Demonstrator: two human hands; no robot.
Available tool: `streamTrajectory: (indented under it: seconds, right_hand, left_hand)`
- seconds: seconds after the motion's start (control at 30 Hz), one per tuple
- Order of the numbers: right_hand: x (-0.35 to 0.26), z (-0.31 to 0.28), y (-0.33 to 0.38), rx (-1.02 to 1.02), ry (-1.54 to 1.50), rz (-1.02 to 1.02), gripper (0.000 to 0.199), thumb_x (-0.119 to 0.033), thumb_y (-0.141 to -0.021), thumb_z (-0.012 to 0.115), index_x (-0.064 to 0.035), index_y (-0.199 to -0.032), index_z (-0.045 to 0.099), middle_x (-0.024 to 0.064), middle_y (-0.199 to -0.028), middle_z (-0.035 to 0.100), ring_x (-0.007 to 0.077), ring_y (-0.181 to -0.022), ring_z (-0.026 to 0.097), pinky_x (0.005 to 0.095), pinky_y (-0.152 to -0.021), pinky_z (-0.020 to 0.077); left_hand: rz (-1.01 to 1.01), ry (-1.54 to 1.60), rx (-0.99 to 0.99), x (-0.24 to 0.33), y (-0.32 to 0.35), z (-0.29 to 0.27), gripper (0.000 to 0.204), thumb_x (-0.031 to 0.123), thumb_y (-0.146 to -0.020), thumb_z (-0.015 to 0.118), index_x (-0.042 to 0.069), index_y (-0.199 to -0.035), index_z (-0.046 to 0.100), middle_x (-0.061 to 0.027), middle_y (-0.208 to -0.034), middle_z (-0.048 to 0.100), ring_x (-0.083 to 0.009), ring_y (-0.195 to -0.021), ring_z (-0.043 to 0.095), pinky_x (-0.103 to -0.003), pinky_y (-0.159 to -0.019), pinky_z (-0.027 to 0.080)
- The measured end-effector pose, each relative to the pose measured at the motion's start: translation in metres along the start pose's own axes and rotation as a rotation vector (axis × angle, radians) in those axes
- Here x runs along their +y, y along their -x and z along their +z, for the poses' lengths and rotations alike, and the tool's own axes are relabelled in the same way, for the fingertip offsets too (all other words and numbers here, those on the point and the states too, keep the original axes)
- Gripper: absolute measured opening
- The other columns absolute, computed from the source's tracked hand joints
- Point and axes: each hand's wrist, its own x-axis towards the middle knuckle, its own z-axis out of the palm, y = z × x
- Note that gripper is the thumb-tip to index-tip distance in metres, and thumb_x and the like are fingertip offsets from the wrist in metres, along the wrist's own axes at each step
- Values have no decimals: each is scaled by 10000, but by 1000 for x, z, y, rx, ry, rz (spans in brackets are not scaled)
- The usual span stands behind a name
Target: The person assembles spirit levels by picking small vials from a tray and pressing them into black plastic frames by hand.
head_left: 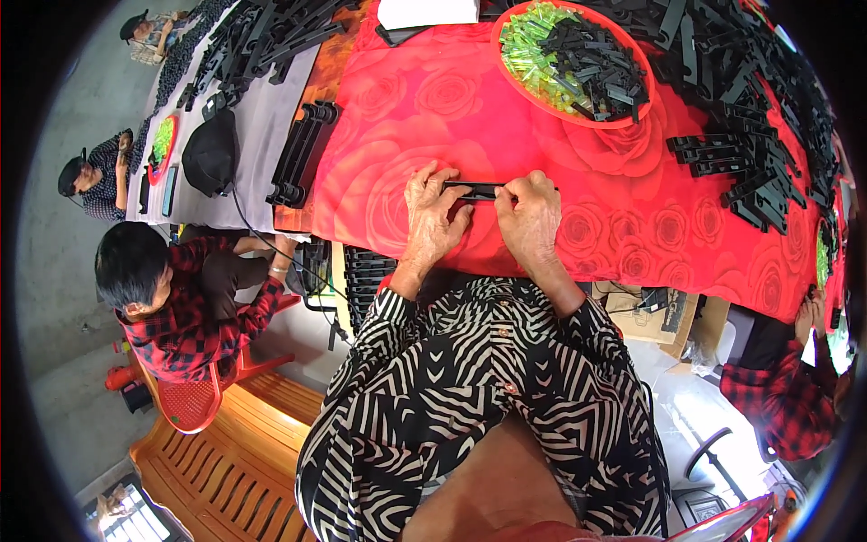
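slim black bar (481, 191), held crosswise

Bright daylight feel over the cloth (379, 108); I squint at white glare on the floor (673, 411); sheen on bench (262, 415); left hand (433, 217), right hand (531, 212) crisp; edges bowed, corners black.

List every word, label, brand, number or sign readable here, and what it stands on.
None legible enough to quote.
Brown cardboard box below the table: dark print, too small and blurred.
Slim black plastic strip between left hand and right hand: no visible text.
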Motion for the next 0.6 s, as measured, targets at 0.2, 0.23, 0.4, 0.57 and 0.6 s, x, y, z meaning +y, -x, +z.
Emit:
streamTrajectory:
  seconds: [0.2, 0.23, 0.4, 0.57, 0.6]
  right_hand:
    - [0, 2, 1, -1, -33, 27, 130, -156, -730, 687, -61, -706, 601, 92, -800, 529, 291, -805, 531, 426, -702, 388]
    - [0, 4, 1, 14, -9, 7, 130, -158, -732, 684, -63, -704, 599, 93, -800, 528, 290, -806, 531, 426, -699, 384]
    - [1, 10, 1, 66, 97, -30, 134, -156, -718, 674, -65, -685, 581, 94, -784, 517, 291, -793, 527, 435, -687, 381]
    - [4, 12, -2, 54, 175, -36, 133, -156, -692, 663, -60, -673, 573, 94, -774, 509, 292, -781, 525, 440, -677, 383]
    - [4, 11, -2, 46, 186, -39, 132, -157, -691, 661, -58, -675, 576, 96, -777, 512, 293, -783, 529, 441, -678, 387]
  left_hand:
    - [19, 9, 14, 0, 0, 2, 304, 79, -649, 725, 68, -947, 669, -112, -1188, 558, -364, -1251, 388, -496, -1018, 291]
    - [17, 11, 17, -1, 0, 2, 307, 76, -649, 724, 67, -951, 668, -112, -1185, 560, -364, -1249, 391, -495, -1016, 294]
    - [14, 15, 24, -2, 1, 4, 312, 66, -656, 719, 65, -963, 666, -109, -1168, 570, -362, -1236, 408, -485, -1004, 312]
    - [21, 59, 62, -2, 3, 6, 308, 53, -674, 710, 71, -979, 665, -107, -1151, 580, -358, -1219, 431, -468, -978, 336]
    - [21, 59, 60, 0, 3, 5, 308, 53, -674, 710, 71, -979, 665, -107, -1151, 580, -358, -1219, 431, -468, -978, 336]
